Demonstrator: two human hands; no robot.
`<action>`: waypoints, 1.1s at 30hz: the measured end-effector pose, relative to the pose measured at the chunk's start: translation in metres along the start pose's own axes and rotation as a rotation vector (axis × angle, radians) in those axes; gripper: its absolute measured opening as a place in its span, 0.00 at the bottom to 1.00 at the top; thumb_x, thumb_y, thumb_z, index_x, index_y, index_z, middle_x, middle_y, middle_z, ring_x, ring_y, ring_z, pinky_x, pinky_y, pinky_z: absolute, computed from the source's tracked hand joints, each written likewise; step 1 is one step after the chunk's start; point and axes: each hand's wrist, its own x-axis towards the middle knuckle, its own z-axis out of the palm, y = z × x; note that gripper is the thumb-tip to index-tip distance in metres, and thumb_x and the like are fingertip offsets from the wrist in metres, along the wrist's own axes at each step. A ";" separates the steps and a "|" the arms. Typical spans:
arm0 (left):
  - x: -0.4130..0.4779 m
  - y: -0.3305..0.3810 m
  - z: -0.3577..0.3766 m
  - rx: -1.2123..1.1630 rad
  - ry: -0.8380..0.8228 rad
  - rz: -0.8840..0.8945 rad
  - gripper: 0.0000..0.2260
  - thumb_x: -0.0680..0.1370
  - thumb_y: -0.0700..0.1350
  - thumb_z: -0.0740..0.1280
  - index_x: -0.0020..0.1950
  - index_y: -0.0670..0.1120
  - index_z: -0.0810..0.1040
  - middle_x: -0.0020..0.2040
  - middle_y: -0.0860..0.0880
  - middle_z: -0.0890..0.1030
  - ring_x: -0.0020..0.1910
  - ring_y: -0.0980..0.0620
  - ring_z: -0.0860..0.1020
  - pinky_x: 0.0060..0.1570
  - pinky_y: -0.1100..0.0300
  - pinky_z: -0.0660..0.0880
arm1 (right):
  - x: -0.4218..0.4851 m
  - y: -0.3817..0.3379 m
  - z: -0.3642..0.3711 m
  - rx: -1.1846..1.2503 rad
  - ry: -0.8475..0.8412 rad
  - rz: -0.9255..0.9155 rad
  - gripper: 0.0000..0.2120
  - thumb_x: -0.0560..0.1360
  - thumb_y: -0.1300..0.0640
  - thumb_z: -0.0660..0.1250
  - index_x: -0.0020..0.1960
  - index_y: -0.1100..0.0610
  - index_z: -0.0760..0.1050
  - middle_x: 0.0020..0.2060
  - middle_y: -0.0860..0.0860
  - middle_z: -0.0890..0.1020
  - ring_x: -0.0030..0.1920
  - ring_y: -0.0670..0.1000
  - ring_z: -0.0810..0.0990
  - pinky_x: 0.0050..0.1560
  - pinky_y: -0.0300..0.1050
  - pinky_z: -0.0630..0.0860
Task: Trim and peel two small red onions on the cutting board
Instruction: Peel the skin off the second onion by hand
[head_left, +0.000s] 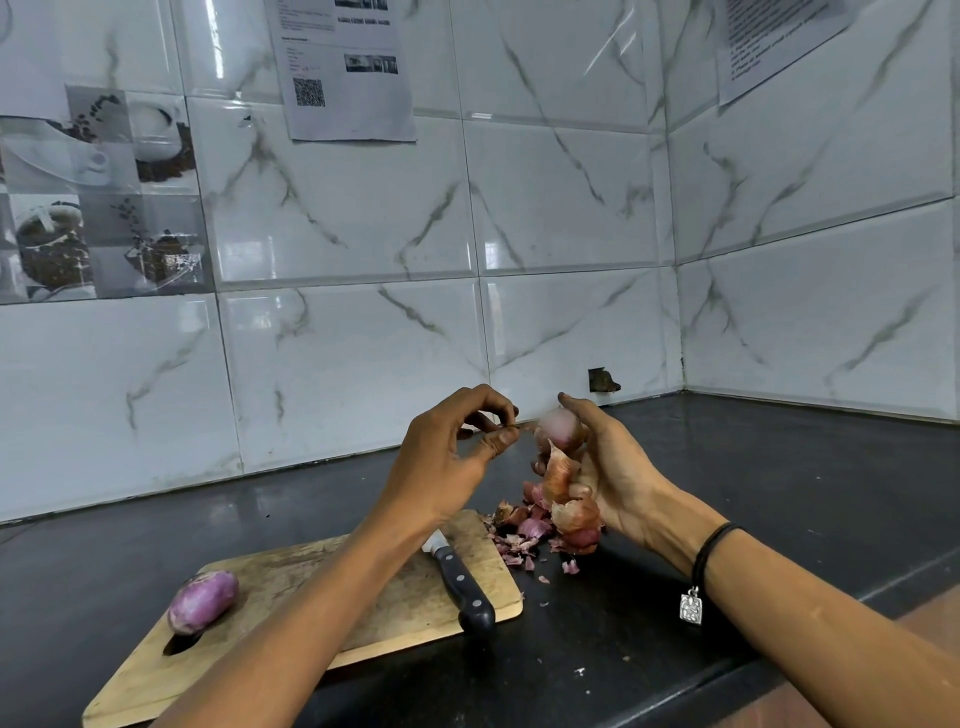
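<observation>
Head view: right hand (615, 470) raised, grip clamped on onion (560, 427); left hand (452, 460) grip pinches skin strip (523, 427).

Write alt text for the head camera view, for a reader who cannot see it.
Above a black counter, the right hand holds a partly peeled red onion while the left hand pinches a strip of its skin. A peeled onion and a black-handled knife lie on the wooden cutting board, with a pile of skins beside it.
</observation>
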 end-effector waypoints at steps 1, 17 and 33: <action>0.000 0.000 0.000 0.006 -0.001 -0.005 0.07 0.78 0.40 0.72 0.47 0.53 0.78 0.51 0.55 0.83 0.49 0.61 0.80 0.56 0.58 0.76 | -0.001 0.000 0.001 0.008 0.004 -0.001 0.23 0.79 0.41 0.64 0.39 0.60 0.76 0.31 0.57 0.76 0.20 0.46 0.73 0.18 0.32 0.63; -0.006 0.006 0.004 0.060 -0.098 -0.154 0.11 0.75 0.41 0.70 0.53 0.56 0.80 0.52 0.61 0.82 0.48 0.62 0.78 0.49 0.66 0.69 | -0.001 0.003 0.006 -0.093 0.114 -0.068 0.24 0.80 0.42 0.63 0.36 0.59 0.79 0.30 0.56 0.76 0.27 0.49 0.71 0.39 0.43 0.68; -0.006 0.007 0.007 0.200 0.048 -0.081 0.05 0.72 0.57 0.75 0.45 0.59 0.86 0.42 0.63 0.84 0.38 0.58 0.77 0.45 0.55 0.78 | -0.006 0.006 0.010 -0.226 0.016 -0.094 0.22 0.82 0.43 0.61 0.41 0.61 0.75 0.27 0.56 0.75 0.21 0.49 0.68 0.22 0.38 0.66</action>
